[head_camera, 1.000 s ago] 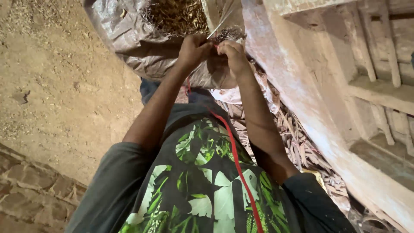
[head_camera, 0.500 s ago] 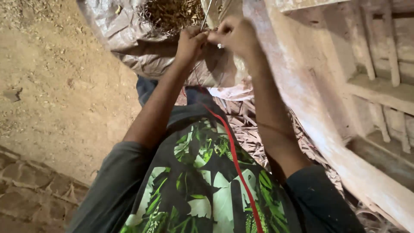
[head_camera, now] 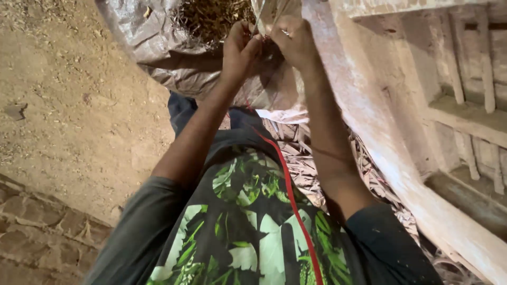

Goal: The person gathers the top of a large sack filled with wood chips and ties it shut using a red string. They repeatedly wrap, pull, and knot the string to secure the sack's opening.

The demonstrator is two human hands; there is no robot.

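A big grey plastic sack [head_camera: 142, 37] full of dry straw-like chaff [head_camera: 211, 16] stands in front of me. Both hands work at its rim. My left hand [head_camera: 240, 45] is closed on the sack's near edge. My right hand [head_camera: 296, 39] pinches a pale fold of the sack mouth [head_camera: 269, 10] just to the right of it. The two hands almost touch. A thin red cord [head_camera: 288, 190] runs down over my leaf-print shirt; its upper end is hidden behind my arms.
A whitewashed wooden beam [head_camera: 380, 142] slants down on the right, with a wooden frame [head_camera: 465, 111] behind it. Dry husks and leaves [head_camera: 306, 169] lie under the sack. Bare dirt floor [head_camera: 68, 105] spreads to the left, with brick paving [head_camera: 42, 237] at the lower left.
My right hand has risen and shifted slightly right along the sack's rim, pulling the pale fold up. My left hand stays on the near edge.
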